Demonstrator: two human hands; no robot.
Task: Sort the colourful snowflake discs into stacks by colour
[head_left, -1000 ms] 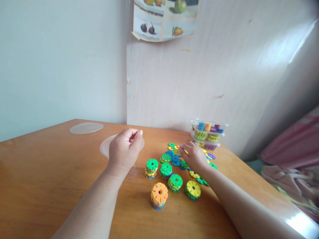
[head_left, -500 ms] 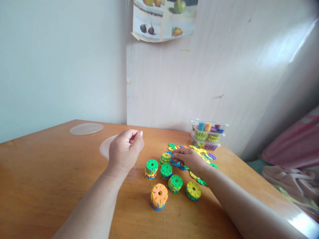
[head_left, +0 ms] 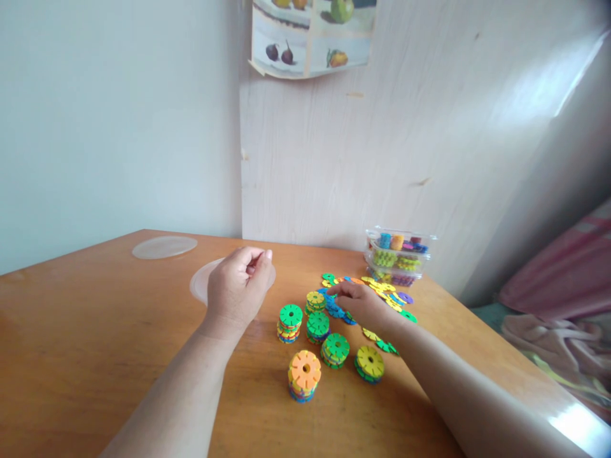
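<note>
My left hand (head_left: 238,283) is held above a round translucent lid (head_left: 199,286), its fingers curled into a fist. Whatever may be inside that fist is hidden. Over the loose blue slotted discs (head_left: 335,308) reaches my right hand (head_left: 363,304), fingers a little apart and no disc visible in them. Close to its fingertips stands a short yellow-topped stack of discs (head_left: 315,301). Nearer me are green-topped stacks (head_left: 291,316), a yellow-topped stack (head_left: 369,362) and an orange-topped stack (head_left: 304,371).
Loose yellow discs (head_left: 380,286) and green discs (head_left: 386,346) lie scattered around the right hand. Clear plastic boxes (head_left: 400,259) of coloured pieces are stacked at the back right. Another round lid (head_left: 165,247) rests at the back left. Crumpled cloth (head_left: 558,343) lies beyond the table's right edge.
My right hand's fingers have loosened from a pinch and spread slightly over the blue discs. The left hand stays in place, and the view has shifted very slightly.
</note>
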